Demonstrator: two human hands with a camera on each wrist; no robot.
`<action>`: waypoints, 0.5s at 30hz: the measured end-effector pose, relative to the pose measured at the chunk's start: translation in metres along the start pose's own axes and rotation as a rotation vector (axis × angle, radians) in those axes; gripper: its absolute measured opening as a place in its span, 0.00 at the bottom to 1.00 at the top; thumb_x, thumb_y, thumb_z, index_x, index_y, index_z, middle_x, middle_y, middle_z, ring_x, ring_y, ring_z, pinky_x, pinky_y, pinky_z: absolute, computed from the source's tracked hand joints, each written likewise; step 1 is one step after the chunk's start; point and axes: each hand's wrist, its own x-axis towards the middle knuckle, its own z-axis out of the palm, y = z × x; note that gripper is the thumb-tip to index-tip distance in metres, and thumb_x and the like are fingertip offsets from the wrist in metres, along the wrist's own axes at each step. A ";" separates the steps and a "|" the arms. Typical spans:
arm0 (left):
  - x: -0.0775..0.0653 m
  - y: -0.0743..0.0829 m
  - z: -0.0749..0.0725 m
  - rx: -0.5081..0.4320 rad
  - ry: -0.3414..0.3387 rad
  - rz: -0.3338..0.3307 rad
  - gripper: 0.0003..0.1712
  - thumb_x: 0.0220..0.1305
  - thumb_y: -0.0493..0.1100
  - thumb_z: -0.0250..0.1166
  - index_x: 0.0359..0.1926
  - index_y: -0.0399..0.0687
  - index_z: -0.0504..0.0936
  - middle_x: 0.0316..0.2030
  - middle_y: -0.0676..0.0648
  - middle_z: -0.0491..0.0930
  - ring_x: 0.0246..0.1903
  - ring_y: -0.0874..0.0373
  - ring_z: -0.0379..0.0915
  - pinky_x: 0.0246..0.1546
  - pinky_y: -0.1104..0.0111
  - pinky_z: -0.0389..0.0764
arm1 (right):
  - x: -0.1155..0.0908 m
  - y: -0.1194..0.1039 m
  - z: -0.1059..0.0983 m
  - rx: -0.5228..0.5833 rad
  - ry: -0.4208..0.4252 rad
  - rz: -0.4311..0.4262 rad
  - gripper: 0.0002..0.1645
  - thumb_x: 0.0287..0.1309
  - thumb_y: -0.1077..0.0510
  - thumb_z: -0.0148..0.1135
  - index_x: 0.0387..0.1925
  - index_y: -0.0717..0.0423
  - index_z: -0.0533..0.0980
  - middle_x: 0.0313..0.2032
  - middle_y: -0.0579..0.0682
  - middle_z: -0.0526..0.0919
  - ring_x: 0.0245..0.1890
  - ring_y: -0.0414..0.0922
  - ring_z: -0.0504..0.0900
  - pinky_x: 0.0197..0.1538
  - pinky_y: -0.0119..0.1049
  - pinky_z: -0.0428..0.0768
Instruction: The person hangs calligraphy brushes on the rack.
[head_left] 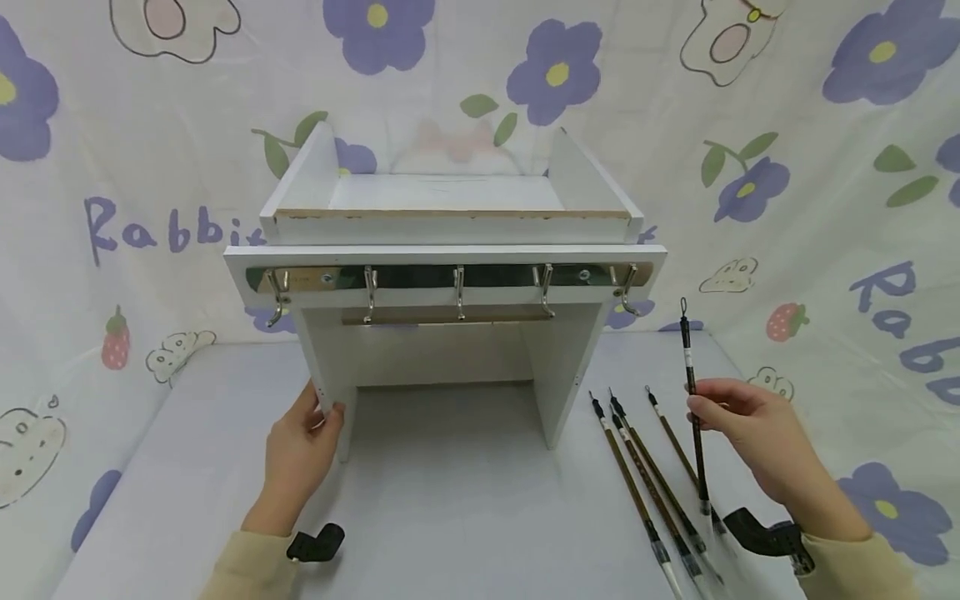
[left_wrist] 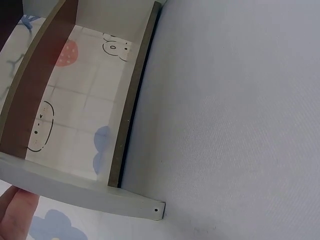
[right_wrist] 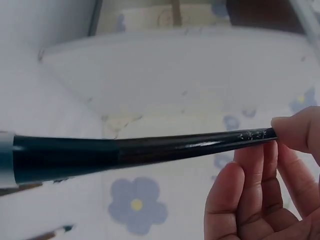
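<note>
A white shelf unit (head_left: pixel 453 231) stands on the table, its front metal rail (head_left: pixel 420 277) bearing several hooks. My left hand (head_left: pixel 296 450) grips the lower left side panel, thumb at its front edge; the left wrist view shows fingers (left_wrist: pixel 21 212) against the panel (left_wrist: pixel 95 197). To the right of the unit, my right hand (head_left: pixel 765 442) pinches a dark calligraphy brush (head_left: pixel 700 450) between thumb and fingers, held nearly upright with its hanging loop on top. Close up, the right wrist view shows the brush's glossy dark handle (right_wrist: pixel 175 150). The hooks carry nothing.
Several more calligraphy brushes (head_left: pixel 630 479) lie side by side on the white tabletop (head_left: pixel 465 517), between the unit and my right hand, loops pointing away. Behind everything hangs a cloth (head_left: pixel 810 208) printed with purple flowers. A black wrist mount (head_left: pixel 765 533) sits at each sleeve.
</note>
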 end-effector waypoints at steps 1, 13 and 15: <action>0.000 0.000 0.000 0.006 -0.002 -0.006 0.30 0.69 0.46 0.58 0.70 0.55 0.66 0.59 0.41 0.75 0.47 0.40 0.79 0.42 0.55 0.84 | -0.001 -0.004 0.002 0.016 0.000 -0.014 0.20 0.63 0.55 0.64 0.50 0.65 0.77 0.40 0.43 0.84 0.36 0.41 0.83 0.40 0.30 0.83; 0.002 -0.001 0.000 0.010 -0.002 0.004 0.30 0.69 0.46 0.57 0.71 0.56 0.65 0.60 0.42 0.74 0.48 0.40 0.79 0.42 0.55 0.83 | -0.020 -0.036 0.017 0.075 -0.074 -0.155 0.13 0.61 0.64 0.64 0.46 0.67 0.77 0.39 0.50 0.84 0.38 0.42 0.82 0.42 0.29 0.82; 0.002 -0.002 0.000 0.010 0.001 0.004 0.30 0.69 0.46 0.58 0.70 0.56 0.66 0.60 0.42 0.74 0.48 0.40 0.79 0.42 0.55 0.83 | -0.023 -0.038 0.020 0.048 -0.078 -0.174 0.13 0.60 0.65 0.64 0.46 0.68 0.77 0.39 0.51 0.85 0.38 0.42 0.83 0.41 0.30 0.83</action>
